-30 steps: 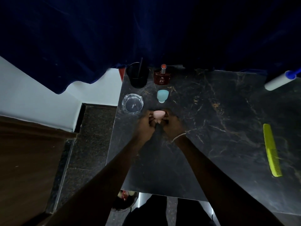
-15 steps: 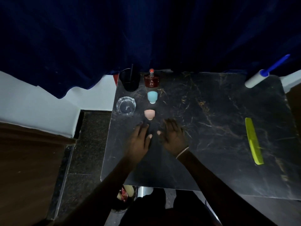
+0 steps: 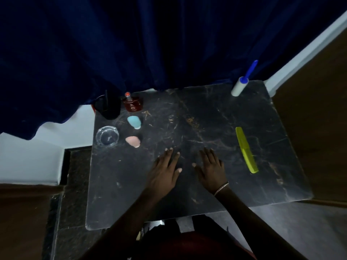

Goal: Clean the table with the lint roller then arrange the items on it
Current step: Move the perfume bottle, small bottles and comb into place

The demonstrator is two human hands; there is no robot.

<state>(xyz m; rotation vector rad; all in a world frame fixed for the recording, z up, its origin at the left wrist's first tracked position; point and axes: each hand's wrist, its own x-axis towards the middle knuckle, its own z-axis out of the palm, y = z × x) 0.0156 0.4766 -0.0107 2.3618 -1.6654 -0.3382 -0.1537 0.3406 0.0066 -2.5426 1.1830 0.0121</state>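
The dark marble table (image 3: pixel 187 194) carries a row of items at its left end: a black cup (image 3: pixel 109 108), a red perfume bottle (image 3: pixel 133 104), a blue sponge (image 3: pixel 134 122), a pink sponge (image 3: pixel 133 141) and a glass ashtray (image 3: pixel 107 136). A white lint roller with a blue handle (image 3: pixel 240 86) lies at the far right corner. A yellow-green comb (image 3: pixel 246 150) lies at the right. My left hand (image 3: pixel 165 170) and my right hand (image 3: pixel 211 168) hover flat over the table's middle, fingers spread, holding nothing.
A dark blue curtain (image 3: pixel 169 44) hangs behind the table and touches its far edge. Dark floor (image 3: pixel 73 184) lies to the left. A white wall strip and brown wood panel (image 3: pixel 319 109) stand to the right.
Both hands let go of the pink sponge, which now stands on the table below the blue one. The hands drew back toward me and to the right, fingers spread.
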